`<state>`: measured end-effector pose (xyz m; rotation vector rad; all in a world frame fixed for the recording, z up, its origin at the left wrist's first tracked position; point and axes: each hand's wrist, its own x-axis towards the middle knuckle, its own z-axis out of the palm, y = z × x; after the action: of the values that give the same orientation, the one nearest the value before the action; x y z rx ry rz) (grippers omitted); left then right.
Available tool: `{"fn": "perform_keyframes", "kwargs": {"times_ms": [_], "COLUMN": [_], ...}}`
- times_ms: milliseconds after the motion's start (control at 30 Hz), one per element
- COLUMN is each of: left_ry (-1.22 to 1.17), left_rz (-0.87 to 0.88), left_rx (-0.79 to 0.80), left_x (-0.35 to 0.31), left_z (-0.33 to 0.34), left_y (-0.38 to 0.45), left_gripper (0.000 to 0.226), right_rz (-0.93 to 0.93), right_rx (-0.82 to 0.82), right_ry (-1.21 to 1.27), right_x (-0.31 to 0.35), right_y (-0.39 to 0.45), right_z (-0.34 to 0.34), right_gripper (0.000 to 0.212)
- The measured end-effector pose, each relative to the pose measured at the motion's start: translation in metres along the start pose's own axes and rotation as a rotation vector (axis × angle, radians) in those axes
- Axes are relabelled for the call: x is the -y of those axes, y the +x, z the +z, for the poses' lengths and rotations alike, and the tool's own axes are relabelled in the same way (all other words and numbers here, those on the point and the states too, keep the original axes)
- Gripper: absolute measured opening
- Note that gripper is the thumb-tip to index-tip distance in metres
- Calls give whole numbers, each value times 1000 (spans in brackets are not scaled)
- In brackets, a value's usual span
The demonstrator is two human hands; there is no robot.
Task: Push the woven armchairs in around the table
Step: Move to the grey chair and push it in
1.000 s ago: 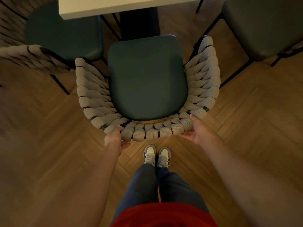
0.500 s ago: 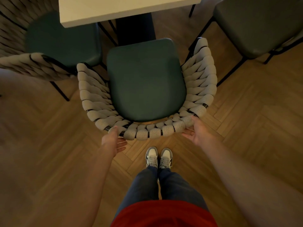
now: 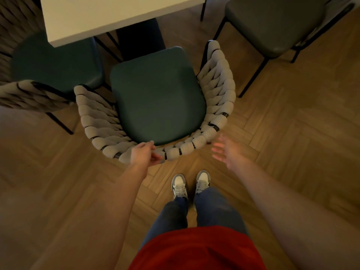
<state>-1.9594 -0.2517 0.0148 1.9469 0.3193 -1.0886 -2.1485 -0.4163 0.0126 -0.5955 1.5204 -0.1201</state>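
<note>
Both hands released the armchair (image 3: 155, 106), fingers relaxed.

Armchair (image 3: 155, 98): grey woven wraparound back, dark green seat, upright, front edge near the black pedestal, just short of table (image 3: 109, 14). 2nd armchair (image 3: 54, 61) at left, seat partly under table.

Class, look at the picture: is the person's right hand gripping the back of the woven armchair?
No: the right hand is open with fingers spread, off the woven armchair, beside its back rim.
</note>
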Motion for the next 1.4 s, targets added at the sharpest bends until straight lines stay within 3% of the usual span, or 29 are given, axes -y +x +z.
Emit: {"fn": "perform_keyframes", "kwargs": {"times_ms": [233,533,833,1400], "left_ry": [86,134,168,246], "left_rz": [53,88,71,65], "left_rx": [133,131,224,375], "left_x": [-15,-34,-74,-201], "left_z": [79,232,391,637], "left_y": [-20,-53,-79,-51], "left_gripper": [19,14,22,19], "right_rz": [49,42,2,-15], "right_rx": [49,95,29,-16], "right_ry": [103,95,111,209], "right_x": [16,81,164,345], "right_y": [15,57,96,197], "right_z": [-61,-187,-293,-404], "right_gripper": [26,18,16,31]}}
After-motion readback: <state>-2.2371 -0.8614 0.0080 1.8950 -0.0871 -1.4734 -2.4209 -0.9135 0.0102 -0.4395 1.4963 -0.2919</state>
